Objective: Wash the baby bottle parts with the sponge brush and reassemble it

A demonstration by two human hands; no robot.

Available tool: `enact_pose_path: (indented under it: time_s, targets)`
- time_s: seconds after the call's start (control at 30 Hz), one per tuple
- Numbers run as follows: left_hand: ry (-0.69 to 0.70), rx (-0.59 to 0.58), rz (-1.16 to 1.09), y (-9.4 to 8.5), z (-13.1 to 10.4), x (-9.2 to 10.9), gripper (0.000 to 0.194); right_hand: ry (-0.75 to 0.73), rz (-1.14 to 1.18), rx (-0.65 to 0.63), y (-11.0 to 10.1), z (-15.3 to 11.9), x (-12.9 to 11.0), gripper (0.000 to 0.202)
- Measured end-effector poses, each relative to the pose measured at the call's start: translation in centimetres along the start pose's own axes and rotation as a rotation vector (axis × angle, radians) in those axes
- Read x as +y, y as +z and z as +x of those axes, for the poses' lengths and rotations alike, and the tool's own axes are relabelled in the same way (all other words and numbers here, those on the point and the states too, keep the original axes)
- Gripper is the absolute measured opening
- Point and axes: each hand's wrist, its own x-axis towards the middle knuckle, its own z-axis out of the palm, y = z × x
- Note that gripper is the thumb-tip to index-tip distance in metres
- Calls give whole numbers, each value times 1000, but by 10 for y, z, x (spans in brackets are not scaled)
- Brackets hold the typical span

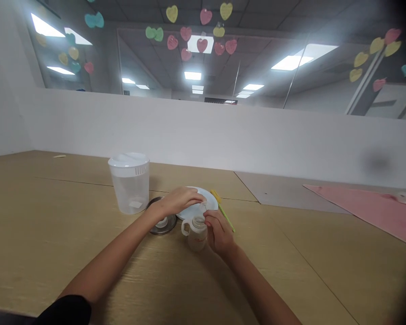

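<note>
My left hand reaches over the white plate with its fingertips pinched together. Just to its right, my right hand has its fingers closed too. Between the two sets of fingertips is a small translucent piece, too small and blurred to name. Directly below stands a frosted jar mug, upright and uncovered, its handle towards the left and some orange print on its side. The right hand is close beside its rim. A round metal dish with a white round item in it is partly hidden behind my left wrist.
A tall translucent bucket with a white lid stands at the back left. A green-handled brush with a yellow head lies right of the plate. Grey and pink sheets cover the right rear of the wooden table, before a white wall.
</note>
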Motion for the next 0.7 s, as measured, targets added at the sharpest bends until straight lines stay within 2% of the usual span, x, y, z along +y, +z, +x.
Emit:
enact_pose_path:
  time_s: [0.2,0.53,0.7]
  targets:
    - [34,84,-38,0,0,-4,34,44,92,91,-5,4,-9,17]
    - [11,121,-126,11,1,-22,31,49,109,87,-7,7,-15,17]
    - [-64,135,-71,12,-1,-35,32,14,134,76,-10,9,-18,18]
